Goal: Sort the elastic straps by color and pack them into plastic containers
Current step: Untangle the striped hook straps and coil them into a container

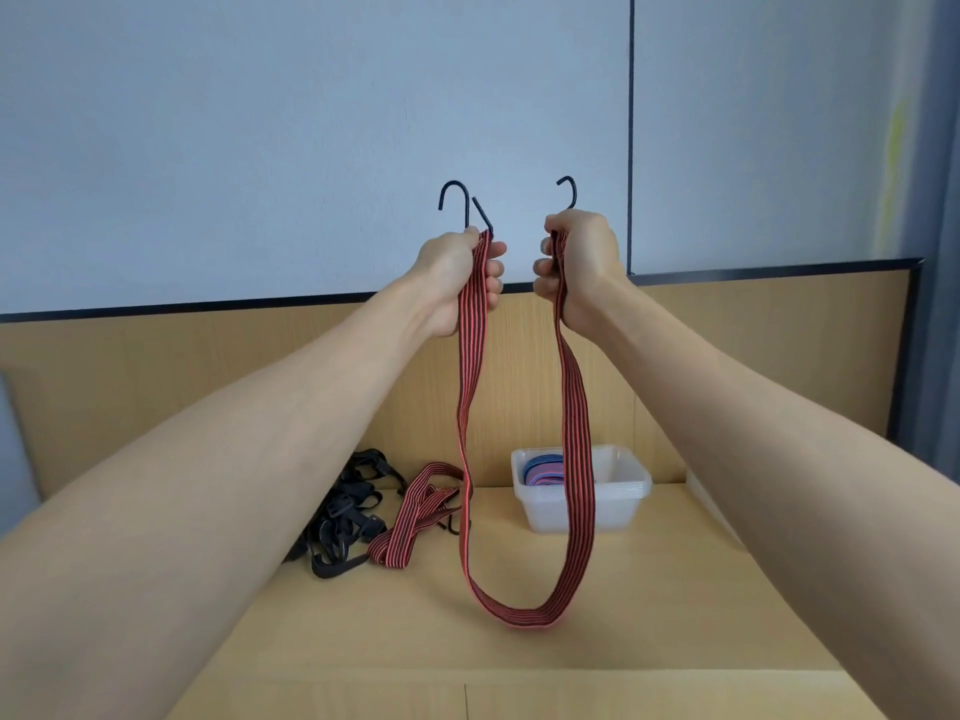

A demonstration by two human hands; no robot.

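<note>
The person is holding a red-and-black striped strap (574, 433) up at the centre of the frame, its long loop hanging down in front of the table (675, 615). The left hand (457, 283) is gripping one end, fingers curling round the band, and two black hooks (453, 197) are poking out above the fist; how they join the strap is hidden inside the grip. The right hand (582, 267) is clenching the other end, with a single hook (567, 192) showing above it. At lower centre a clear plastic container (623, 504) is sitting on the table with blue straps (540, 467) inside, partly covered by the hanging band. To its left a second red strap (410, 517) is lying beside a black tangle (343, 522), which is half hidden behind the left forearm.
</note>
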